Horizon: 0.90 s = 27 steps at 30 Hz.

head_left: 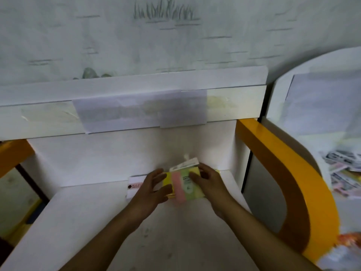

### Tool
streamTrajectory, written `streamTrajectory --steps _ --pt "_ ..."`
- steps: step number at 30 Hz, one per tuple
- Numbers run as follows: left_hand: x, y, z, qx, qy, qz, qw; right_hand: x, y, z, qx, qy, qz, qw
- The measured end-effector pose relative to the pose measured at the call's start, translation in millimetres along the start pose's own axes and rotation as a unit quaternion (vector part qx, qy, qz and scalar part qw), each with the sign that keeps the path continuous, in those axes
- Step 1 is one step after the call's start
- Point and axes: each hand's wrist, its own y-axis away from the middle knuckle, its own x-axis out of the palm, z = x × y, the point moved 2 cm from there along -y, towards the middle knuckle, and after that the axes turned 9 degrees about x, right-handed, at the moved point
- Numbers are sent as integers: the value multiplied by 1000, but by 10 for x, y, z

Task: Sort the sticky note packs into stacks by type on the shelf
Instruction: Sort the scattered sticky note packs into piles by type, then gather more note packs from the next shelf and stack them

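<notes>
Head view, read left to right. At the left of the white shelf board (pixel 82 212) lies a flat white pack with a pink label strip and a black dot (pixel 134 185), partly hidden behind your left hand (pixel 154 187). That hand presses the left edge of the plastic-wrapped sticky note pack banded in yellow, pink and pale green (pixel 181 187), thumb low at the near edge, fingers spread and only lightly bent. Your right hand (pixel 208 182) grips the same pack from the right, its fingers curled over the top face and the printed label. The pack sits between both hands at the back of the shelf, close to the white rear wall (pixel 117 153); whether it rests on other packs beneath it is unclear, though a white paper header card (pixel 185 164) rises behind it and a yellow edge shows at its near side. Further right stand the orange shelf frame (pixel 273 149) and a loose heap of printed cards (pixel 343 173).

Risks, as judged from here: the slick wrapping may let the pack slide off anything under it once you let go; your left forearm could nudge the white pack out of line; and setting this multicolour pack on a different type would spoil the sort.
</notes>
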Motion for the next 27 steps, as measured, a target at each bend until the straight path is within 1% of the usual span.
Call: streamTrajectory --steps 2,4,5,7,9,12,15,17,20,22,25,26,27 --pt "-22 -3 7 -8 -28 3 1000 -210 -159 -40 13 -8 -81 997" --pt "-36 13 29 -22 -55 28 998 -454 -377 -135 32 27 -172 984" --pt "-44 21 54 -29 -58 39 997 -547 -481 -191 48 48 -202 977" --pt "-71 29 125 -35 -61 52 996 -658 -635 -286 77 67 -238 966" --pt "-112 32 189 -39 -64 52 996 -689 -717 -325 85 79 -263 958" --pt "-197 66 284 -48 -73 52 995 -664 -783 -348 80 144 -277 946" --pt "-288 116 364 -44 -111 70 990 -619 -847 -366 47 221 -280 933" --pt "-326 145 394 -42 -136 79 987 -633 -902 -428 56 254 -288 922" --pt "-360 156 407 -40 -138 71 987 -680 -959 -554 98 267 -286 915" --pt "-369 162 404 -39 -134 69 988 -680 -907 -550 93 251 -287 920" --pt "-337 158 405 -41 -130 64 989 -602 -673 -385 27 215 -306 927" --pt "-310 153 392 -40 -125 60 990 -568 -588 -319 -3 211 -302 930" --pt "-271 157 367 -36 -118 57 991 -532 -502 -249 -34 214 -282 935"
